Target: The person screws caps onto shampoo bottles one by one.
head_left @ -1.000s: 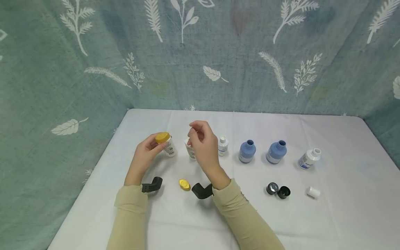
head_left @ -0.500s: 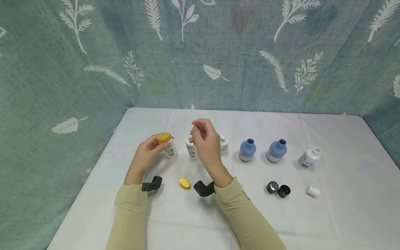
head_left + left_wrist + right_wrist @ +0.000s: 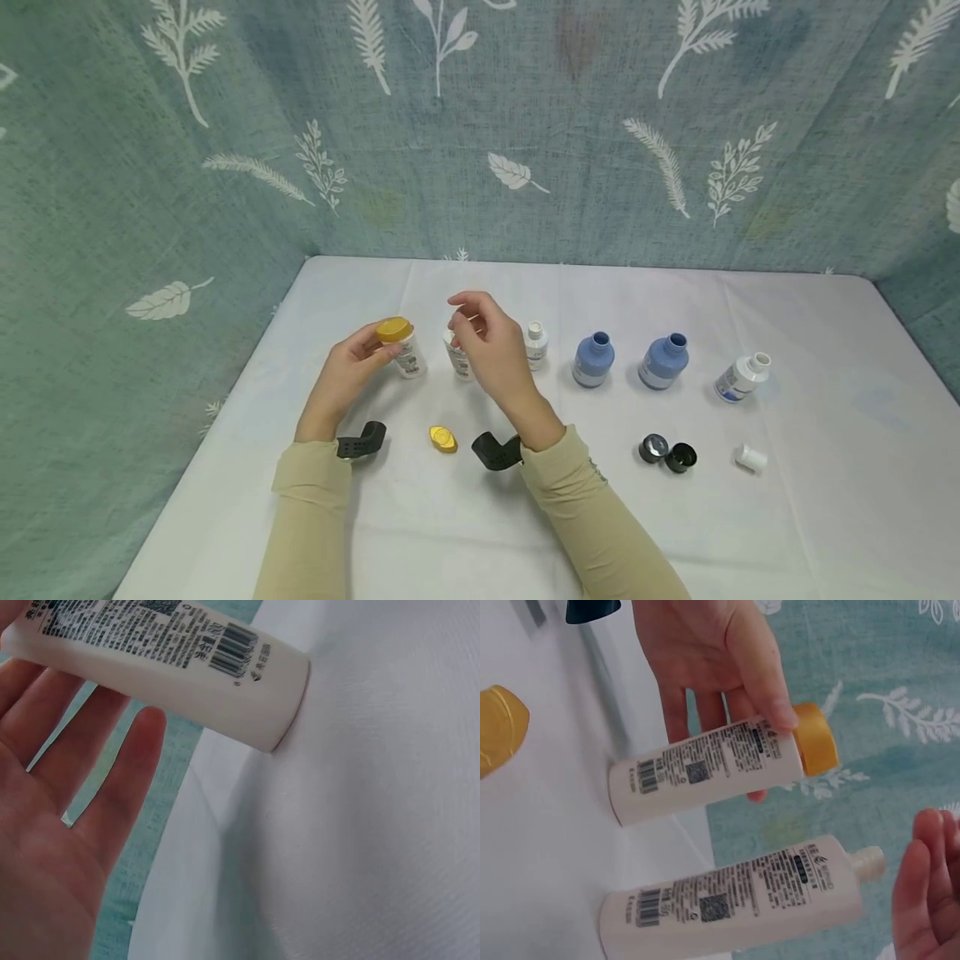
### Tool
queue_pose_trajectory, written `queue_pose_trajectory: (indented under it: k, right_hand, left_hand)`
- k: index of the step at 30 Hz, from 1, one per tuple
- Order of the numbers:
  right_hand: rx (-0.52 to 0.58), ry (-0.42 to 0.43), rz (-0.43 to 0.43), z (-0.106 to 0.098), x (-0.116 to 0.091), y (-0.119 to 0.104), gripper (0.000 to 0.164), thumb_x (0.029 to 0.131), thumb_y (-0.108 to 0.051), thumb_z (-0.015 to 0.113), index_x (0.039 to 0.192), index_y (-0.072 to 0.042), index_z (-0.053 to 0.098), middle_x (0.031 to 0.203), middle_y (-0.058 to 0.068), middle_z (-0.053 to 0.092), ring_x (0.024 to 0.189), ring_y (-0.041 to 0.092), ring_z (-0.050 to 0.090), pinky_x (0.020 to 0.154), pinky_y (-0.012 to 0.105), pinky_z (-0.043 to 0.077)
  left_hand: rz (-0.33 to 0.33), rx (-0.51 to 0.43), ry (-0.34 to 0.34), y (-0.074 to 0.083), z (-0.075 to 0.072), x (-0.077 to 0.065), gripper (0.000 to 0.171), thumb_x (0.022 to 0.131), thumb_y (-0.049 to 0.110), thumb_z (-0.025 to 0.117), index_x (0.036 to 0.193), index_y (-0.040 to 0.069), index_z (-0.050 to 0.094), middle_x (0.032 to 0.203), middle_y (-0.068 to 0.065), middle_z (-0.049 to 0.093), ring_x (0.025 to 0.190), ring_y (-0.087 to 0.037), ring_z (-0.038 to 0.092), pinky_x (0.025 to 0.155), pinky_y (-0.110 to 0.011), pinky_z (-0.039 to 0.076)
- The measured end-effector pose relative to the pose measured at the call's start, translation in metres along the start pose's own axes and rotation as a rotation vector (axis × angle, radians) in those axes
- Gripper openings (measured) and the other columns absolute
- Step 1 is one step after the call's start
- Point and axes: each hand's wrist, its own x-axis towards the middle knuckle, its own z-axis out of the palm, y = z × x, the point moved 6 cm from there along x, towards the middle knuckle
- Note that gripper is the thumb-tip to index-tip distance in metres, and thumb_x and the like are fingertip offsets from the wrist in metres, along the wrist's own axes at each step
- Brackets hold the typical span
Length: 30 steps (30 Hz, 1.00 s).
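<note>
My left hand (image 3: 351, 365) holds a white bottle (image 3: 410, 358) with a yellow cap (image 3: 395, 329) on its top. In the right wrist view the thumb lies along the bottle just below the cap, and its base is at the white tablecloth. Beside it stands a second white lotion bottle (image 3: 735, 904), its narrow white neck (image 3: 868, 863) bare. My right hand (image 3: 491, 354) is raised right by that neck, its fingers loosely bent and holding nothing. In the head view this hand partly covers the second bottle. A yellow cap (image 3: 443, 439) lies on the cloth between my forearms.
Rightward along the table (image 3: 825, 358) stand a small white bottle (image 3: 535, 350), two blue bottles (image 3: 593, 365) and another white bottle (image 3: 741, 379), all uncapped. In front of them lie two black caps (image 3: 654, 448) and a white cap (image 3: 751, 459). A patterned curtain (image 3: 480, 125) hangs behind.
My right hand shifts slightly right, then its fingertips come back left over the second bottle's top. My left hand and its bottle stay nearly still.
</note>
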Motion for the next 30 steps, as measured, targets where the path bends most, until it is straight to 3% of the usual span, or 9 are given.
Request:
queue_pose_trajectory:
  k: [4, 6, 12, 17, 23, 27, 30]
  right_hand:
    - [-0.032, -0.026, 0.028, -0.008, -0.001, 0.000, 0.022, 0.093, -0.021, 0.050, 0.113, -0.019, 0.058, 0.096, -0.003, 0.060, 0.072, 0.008, 0.059, 0.065, 0.026, 0.051]
    - [-0.034, -0.026, 0.038, -0.014, -0.001, -0.001, 0.022, 0.093, -0.022, 0.050, 0.113, -0.019, 0.059, 0.098, -0.003, 0.061, 0.073, 0.008, 0.060, 0.066, 0.026, 0.051]
    - [-0.052, -0.011, -0.001, -0.030, -0.003, -0.005, 0.021, 0.094, -0.024, 0.050, 0.112, -0.019, 0.060, 0.094, -0.005, 0.062, 0.074, 0.007, 0.060, 0.067, 0.026, 0.051]
    - [-0.105, -0.050, -0.082, -0.036, -0.008, -0.008, 0.021, 0.094, -0.024, 0.051, 0.111, -0.017, 0.060, 0.094, -0.006, 0.061, 0.072, 0.005, 0.060, 0.067, 0.025, 0.051]
    - [-0.254, -0.167, -0.165, -0.042, -0.019, -0.002, 0.021, 0.093, -0.021, 0.053, 0.111, -0.015, 0.061, 0.094, -0.005, 0.062, 0.074, 0.003, 0.059, 0.068, 0.022, 0.050]
    - [-0.334, -0.331, -0.224, -0.039, -0.027, 0.003, 0.023, 0.092, -0.023, 0.055, 0.113, -0.015, 0.061, 0.095, -0.007, 0.062, 0.080, 0.003, 0.056, 0.070, 0.023, 0.050]
    - [-0.340, -0.438, -0.235, -0.037, -0.031, 0.005, 0.024, 0.092, -0.026, 0.055, 0.113, -0.016, 0.061, 0.095, -0.009, 0.062, 0.082, 0.002, 0.056, 0.070, 0.023, 0.050]
  left_hand:
    - [0.060, 0.038, 0.015, 0.011, -0.001, 0.000, 0.055, 0.083, 0.040, 0.065, 0.134, 0.033, 0.044, 0.135, 0.005, 0.049, 0.125, -0.017, 0.043, 0.099, -0.041, 0.040]
    - [0.105, 0.022, 0.042, 0.026, -0.002, -0.003, 0.057, 0.085, 0.034, 0.065, 0.136, 0.029, 0.042, 0.137, 0.004, 0.047, 0.126, -0.017, 0.042, 0.099, -0.040, 0.041]
    - [0.263, 0.032, 0.234, 0.086, -0.011, -0.021, 0.045, 0.088, 0.023, 0.062, 0.131, 0.017, 0.049, 0.128, 0.001, 0.055, 0.114, -0.011, 0.051, 0.095, -0.030, 0.043]
    - [0.370, 0.051, 0.346, 0.118, -0.014, -0.031, 0.029, 0.090, 0.018, 0.060, 0.119, 0.013, 0.060, 0.108, -0.005, 0.064, 0.103, -0.009, 0.057, 0.091, -0.026, 0.043]
    - [0.331, 0.103, 0.306, 0.119, -0.002, -0.026, 0.026, 0.092, 0.032, 0.055, 0.111, 0.017, 0.064, 0.096, 0.001, 0.066, 0.090, -0.009, 0.061, 0.077, -0.021, 0.049]
    - [0.251, 0.162, 0.235, 0.111, 0.010, -0.024, 0.030, 0.090, 0.043, 0.054, 0.099, 0.017, 0.065, 0.083, 0.001, 0.065, 0.075, -0.015, 0.062, 0.056, -0.025, 0.050]
    - [0.203, 0.217, 0.180, 0.105, 0.018, -0.023, 0.032, 0.089, 0.049, 0.052, 0.086, 0.018, 0.063, 0.075, 0.001, 0.062, 0.072, -0.020, 0.062, 0.052, -0.028, 0.049]
